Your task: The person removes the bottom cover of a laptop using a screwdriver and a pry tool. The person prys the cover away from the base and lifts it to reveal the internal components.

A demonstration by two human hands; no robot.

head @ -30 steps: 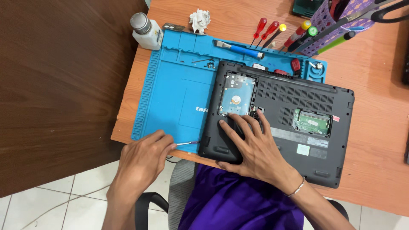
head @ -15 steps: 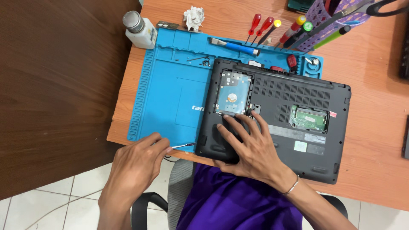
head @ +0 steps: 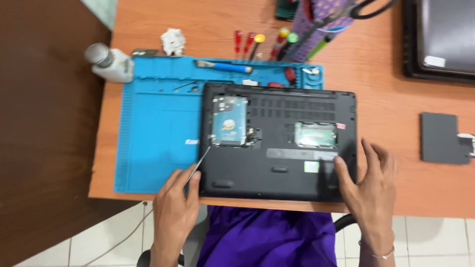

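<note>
A black laptop [head: 282, 168] lies bottom-up on a blue work mat [head: 153, 138]. Its open bays show a silver hard drive [head: 229, 120] at the left and a green memory module [head: 315, 134] at the right. My left hand [head: 174, 205] holds a thin metal tool [head: 200, 161] whose tip reaches the drive's lower left corner. My right hand [head: 368, 185] rests with spread fingers on the laptop's lower right corner.
A white bottle [head: 109, 62] and a crumpled tissue [head: 173, 40] sit at the mat's far edge. Several screwdrivers [head: 255, 44] and a purple holder [head: 321, 24] lie beyond it. A grey cover panel [head: 443, 138] and another dark device [head: 440, 37] are at the right.
My right hand left the middle of the laptop and moved to its lower right corner. My left hand brought the thin tool up to the hard drive's corner. The camera moved closer.
</note>
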